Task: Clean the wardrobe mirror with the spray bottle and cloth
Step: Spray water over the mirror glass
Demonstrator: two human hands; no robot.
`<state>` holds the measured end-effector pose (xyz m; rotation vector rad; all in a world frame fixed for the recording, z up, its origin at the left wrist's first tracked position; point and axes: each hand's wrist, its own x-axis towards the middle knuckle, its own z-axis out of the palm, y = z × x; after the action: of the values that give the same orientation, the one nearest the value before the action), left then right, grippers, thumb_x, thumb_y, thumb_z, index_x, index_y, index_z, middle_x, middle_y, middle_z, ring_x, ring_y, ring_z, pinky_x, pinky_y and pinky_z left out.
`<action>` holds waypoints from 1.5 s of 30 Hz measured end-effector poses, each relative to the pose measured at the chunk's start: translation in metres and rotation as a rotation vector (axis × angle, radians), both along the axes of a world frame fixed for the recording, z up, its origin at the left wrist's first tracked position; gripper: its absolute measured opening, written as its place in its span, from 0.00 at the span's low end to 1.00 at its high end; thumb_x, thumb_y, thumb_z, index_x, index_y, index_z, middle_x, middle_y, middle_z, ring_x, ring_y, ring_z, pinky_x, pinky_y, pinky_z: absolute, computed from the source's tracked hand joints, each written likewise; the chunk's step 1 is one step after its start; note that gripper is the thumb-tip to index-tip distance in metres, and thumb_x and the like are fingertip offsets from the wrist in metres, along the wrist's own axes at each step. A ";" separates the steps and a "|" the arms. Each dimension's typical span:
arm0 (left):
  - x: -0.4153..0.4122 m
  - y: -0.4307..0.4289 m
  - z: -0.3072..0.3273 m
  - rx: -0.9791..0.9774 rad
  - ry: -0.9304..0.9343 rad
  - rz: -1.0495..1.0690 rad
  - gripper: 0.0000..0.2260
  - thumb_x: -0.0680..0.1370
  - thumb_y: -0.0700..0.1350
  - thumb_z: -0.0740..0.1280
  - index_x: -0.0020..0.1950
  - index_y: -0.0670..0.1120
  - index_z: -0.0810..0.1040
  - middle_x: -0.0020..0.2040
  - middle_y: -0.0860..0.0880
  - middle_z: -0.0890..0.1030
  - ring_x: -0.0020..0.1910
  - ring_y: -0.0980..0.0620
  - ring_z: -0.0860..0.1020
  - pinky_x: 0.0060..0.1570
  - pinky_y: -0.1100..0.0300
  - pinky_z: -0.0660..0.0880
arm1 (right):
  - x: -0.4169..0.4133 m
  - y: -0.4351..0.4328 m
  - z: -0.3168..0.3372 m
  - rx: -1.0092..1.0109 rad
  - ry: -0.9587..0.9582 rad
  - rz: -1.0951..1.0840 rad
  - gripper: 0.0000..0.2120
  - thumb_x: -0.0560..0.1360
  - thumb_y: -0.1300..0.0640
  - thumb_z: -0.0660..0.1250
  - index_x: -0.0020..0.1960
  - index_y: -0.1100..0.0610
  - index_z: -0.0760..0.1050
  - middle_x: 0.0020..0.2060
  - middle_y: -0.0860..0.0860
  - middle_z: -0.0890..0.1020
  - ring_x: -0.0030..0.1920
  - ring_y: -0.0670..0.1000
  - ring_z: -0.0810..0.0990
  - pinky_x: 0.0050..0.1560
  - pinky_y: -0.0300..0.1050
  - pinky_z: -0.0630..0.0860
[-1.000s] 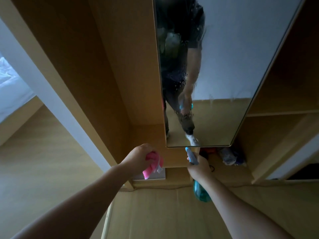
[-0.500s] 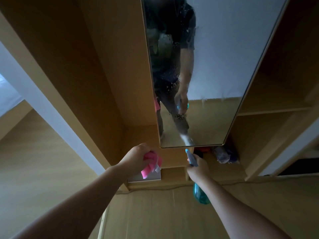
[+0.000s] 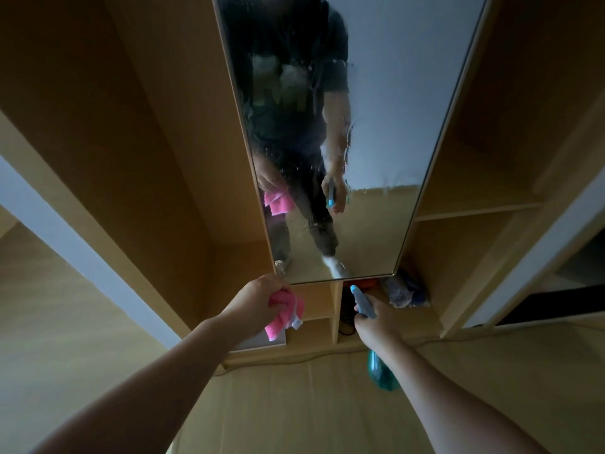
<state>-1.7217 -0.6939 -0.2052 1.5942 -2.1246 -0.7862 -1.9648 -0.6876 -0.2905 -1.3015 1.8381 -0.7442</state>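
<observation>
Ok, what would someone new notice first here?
The tall mirror fills the upper centre, streaked with droplets and reflecting the person. Just below its bottom edge, the left hand grips a pink cloth, and the right hand holds a blue spray bottle with its nozzle toward the glass.

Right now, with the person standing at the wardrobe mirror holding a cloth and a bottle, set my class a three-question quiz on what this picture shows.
1. True or false: the left hand grips the pink cloth.
2. What does the right hand hold? A) a sponge B) the spray bottle C) nothing
3. Fill in: the mirror is speckled with spray ____ around its middle.
Key: 1 true; 2 B; 3 droplets.
</observation>
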 end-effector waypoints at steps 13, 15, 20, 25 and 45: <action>-0.029 -0.013 0.001 -0.003 -0.025 -0.024 0.20 0.72 0.34 0.64 0.39 0.62 0.77 0.42 0.63 0.79 0.46 0.70 0.75 0.41 0.76 0.72 | -0.063 -0.003 0.004 -0.029 0.042 -0.140 0.19 0.74 0.60 0.66 0.58 0.42 0.68 0.36 0.38 0.67 0.35 0.35 0.63 0.32 0.25 0.67; -0.039 -0.016 0.001 0.012 -0.022 -0.038 0.21 0.72 0.34 0.63 0.40 0.63 0.77 0.43 0.62 0.79 0.45 0.69 0.76 0.41 0.75 0.73 | -0.071 -0.006 0.003 -0.027 0.056 -0.174 0.16 0.74 0.62 0.66 0.60 0.50 0.74 0.35 0.39 0.68 0.35 0.39 0.68 0.34 0.26 0.68; -0.058 -0.020 0.006 0.029 -0.029 -0.048 0.19 0.72 0.33 0.63 0.42 0.60 0.78 0.44 0.60 0.80 0.44 0.67 0.76 0.40 0.70 0.75 | -0.082 -0.012 0.002 0.027 0.025 -0.201 0.11 0.75 0.62 0.64 0.54 0.49 0.75 0.41 0.47 0.78 0.39 0.48 0.79 0.36 0.41 0.76; -0.067 -0.021 0.012 0.017 -0.073 -0.077 0.14 0.74 0.35 0.63 0.44 0.55 0.79 0.45 0.59 0.79 0.43 0.62 0.78 0.39 0.71 0.74 | -0.089 -0.011 0.007 0.010 0.012 -0.248 0.07 0.76 0.59 0.65 0.43 0.48 0.71 0.35 0.49 0.78 0.35 0.48 0.79 0.38 0.46 0.78; -0.212 -0.041 0.119 -0.133 0.048 -0.165 0.16 0.67 0.55 0.75 0.51 0.58 0.73 0.47 0.59 0.76 0.44 0.61 0.77 0.39 0.67 0.76 | -0.142 -0.037 0.256 -0.629 -0.318 0.355 0.16 0.74 0.71 0.62 0.34 0.55 0.66 0.29 0.56 0.62 0.29 0.52 0.60 0.29 0.40 0.59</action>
<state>-1.9342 -0.7346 -0.0863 1.3339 -2.2443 -0.7091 -2.1065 -0.7245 -0.0342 -1.7171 1.1073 -1.3006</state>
